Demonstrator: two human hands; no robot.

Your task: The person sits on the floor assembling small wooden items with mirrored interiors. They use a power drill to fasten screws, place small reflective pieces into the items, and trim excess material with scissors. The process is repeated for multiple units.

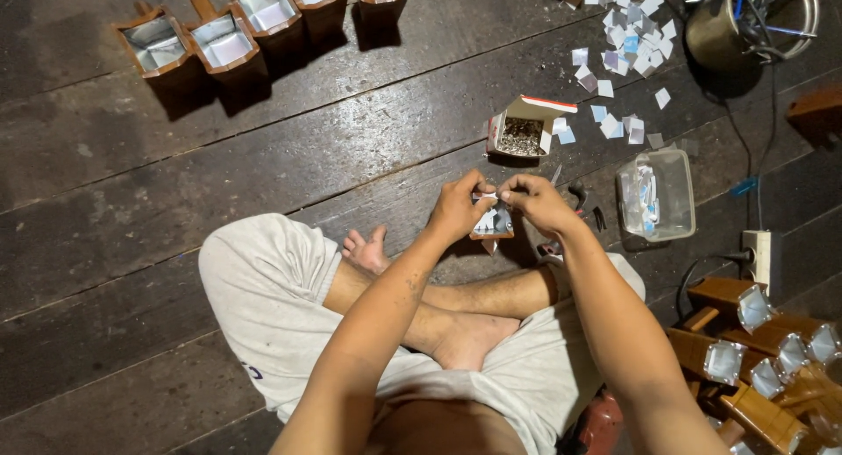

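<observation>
Left hand [458,211] and right hand [537,201] holding wooden box [493,225]; fingers pinching white piece [485,195] at rim, apparently mirror. Carton [521,131] lying on floor [132,245] nearby.

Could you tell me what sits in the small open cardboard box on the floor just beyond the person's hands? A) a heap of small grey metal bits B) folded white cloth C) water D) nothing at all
A: the small open cardboard box on the plank floor holds a heap of small grey metal bits, just beyond the left hand and right hand.
</observation>
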